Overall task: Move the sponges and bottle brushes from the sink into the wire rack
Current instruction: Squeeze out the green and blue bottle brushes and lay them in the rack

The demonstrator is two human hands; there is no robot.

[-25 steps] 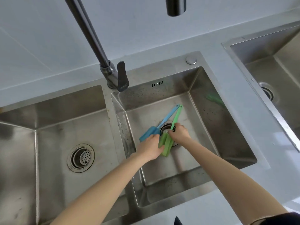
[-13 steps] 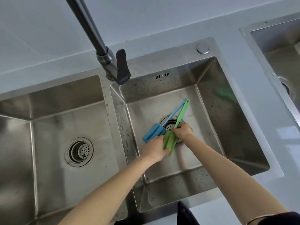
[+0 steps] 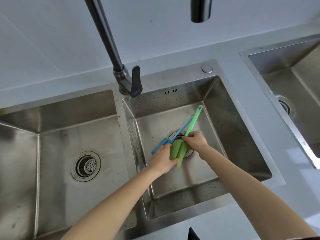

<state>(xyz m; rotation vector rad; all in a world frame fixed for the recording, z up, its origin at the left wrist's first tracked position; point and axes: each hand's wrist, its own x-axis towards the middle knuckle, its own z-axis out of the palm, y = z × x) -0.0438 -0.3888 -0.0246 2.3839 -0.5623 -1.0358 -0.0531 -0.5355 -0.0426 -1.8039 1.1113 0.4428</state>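
- Reaching into the middle sink basin (image 3: pixel 242 135), both hands work over the drain: left hand (image 3: pixel 163 159) with fingers curled around the green bottle brush (image 3: pixel 179 151) sponge head, right hand (image 3: pixel 195 140) pinching its thin handle
- Blue bottle brush (image 3: pixel 163 144) lies on the basin floor, touching the green one, partly under the left hand
- No wire rack in view
- Risk, I'd say: wet foam squashes and slips, so a loose grip could drop it; crossed handles may snag and drag the blue brush along
- Heads are soft ribbed foam, handles slim glossy plastic with a hanging loop; the steel is brushed and water-spotted
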